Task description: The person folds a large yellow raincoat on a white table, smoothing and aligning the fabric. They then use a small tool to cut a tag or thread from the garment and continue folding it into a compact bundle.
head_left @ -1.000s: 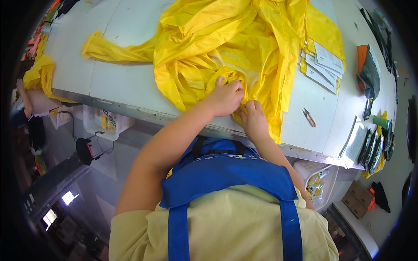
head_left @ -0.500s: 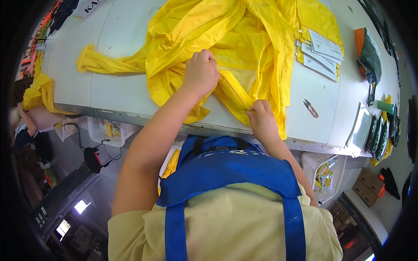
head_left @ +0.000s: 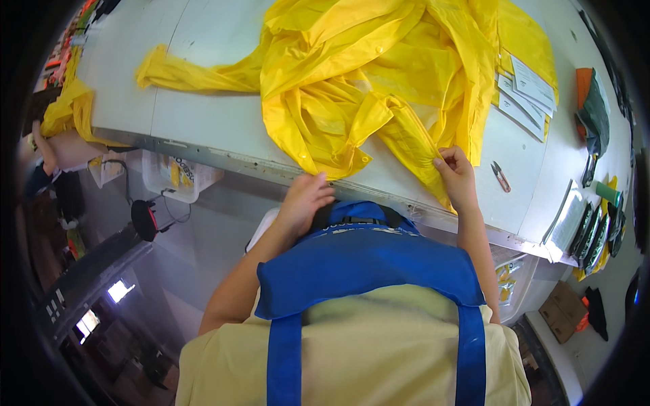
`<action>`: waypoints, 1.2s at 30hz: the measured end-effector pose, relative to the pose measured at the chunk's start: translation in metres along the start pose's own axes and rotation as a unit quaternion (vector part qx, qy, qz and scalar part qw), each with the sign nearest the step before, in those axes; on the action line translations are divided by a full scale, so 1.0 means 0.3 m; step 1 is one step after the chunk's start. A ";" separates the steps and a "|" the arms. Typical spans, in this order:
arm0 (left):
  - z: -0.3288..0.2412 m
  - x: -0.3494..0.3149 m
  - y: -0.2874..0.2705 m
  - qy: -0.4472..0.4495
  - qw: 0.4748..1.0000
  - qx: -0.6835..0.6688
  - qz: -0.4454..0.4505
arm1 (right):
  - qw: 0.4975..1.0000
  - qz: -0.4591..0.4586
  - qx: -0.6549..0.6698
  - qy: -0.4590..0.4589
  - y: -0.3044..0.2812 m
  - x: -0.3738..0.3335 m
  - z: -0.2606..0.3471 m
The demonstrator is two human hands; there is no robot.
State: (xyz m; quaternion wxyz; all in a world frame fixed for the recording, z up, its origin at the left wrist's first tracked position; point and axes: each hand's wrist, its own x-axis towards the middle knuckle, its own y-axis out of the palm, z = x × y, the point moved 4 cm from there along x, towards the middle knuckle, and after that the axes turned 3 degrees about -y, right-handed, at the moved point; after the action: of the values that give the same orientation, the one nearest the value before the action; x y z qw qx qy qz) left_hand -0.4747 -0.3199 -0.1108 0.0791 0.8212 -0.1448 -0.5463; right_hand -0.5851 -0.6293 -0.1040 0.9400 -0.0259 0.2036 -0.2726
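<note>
A yellow raincoat (head_left: 379,61) with snap buttons and a sleeve stretched to the left lies crumpled across the table. My right hand (head_left: 457,176) pinches the lower part of its long front strip (head_left: 409,128), close to the table's front edge. My left hand (head_left: 306,201) is at that edge, in front of the coat's lower left hem. Its fingers are loosely bent and a little apart, with the fingertips at or just touching the hem; no cloth shows between them.
Small snips (head_left: 501,176) and white printed cards (head_left: 528,98) lie to the right. Farther right are a dark green pouch (head_left: 593,111), a green spool (head_left: 608,193) and dark packets (head_left: 590,233). White baskets (head_left: 181,177) stand below the table edge. Another person's arm (head_left: 46,149) shows far left.
My left hand has let go of the strip and come down toward me to the table edge. My right hand keeps hold of the strip. The view has shifted slightly.
</note>
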 end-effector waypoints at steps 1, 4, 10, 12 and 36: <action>0.016 0.009 0.021 -0.045 0.997 -0.042 0.042 | 1.000 0.004 0.026 0.005 0.005 -0.005 0.008; 0.008 0.045 0.088 -0.087 0.977 -0.142 0.133 | 0.998 0.008 0.052 -0.016 0.009 -0.025 0.049; -0.202 -0.187 0.189 0.169 0.942 -0.193 0.216 | 0.978 0.025 -0.174 -0.115 -0.165 -0.088 0.021; -0.239 -0.245 0.190 0.212 0.938 -0.181 0.208 | 0.948 -0.202 -0.219 -0.107 -0.383 -0.074 -0.056; -0.329 -0.363 0.201 0.214 0.922 -0.208 0.245 | 0.764 0.069 0.641 0.009 -0.060 -0.126 0.139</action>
State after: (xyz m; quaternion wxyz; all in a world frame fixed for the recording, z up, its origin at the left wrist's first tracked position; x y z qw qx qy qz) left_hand -0.4324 -0.3445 0.0403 0.4091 0.8223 -0.2044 -0.3386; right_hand -0.6068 -0.6275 -0.0489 0.7521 0.5991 -0.0091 -0.2744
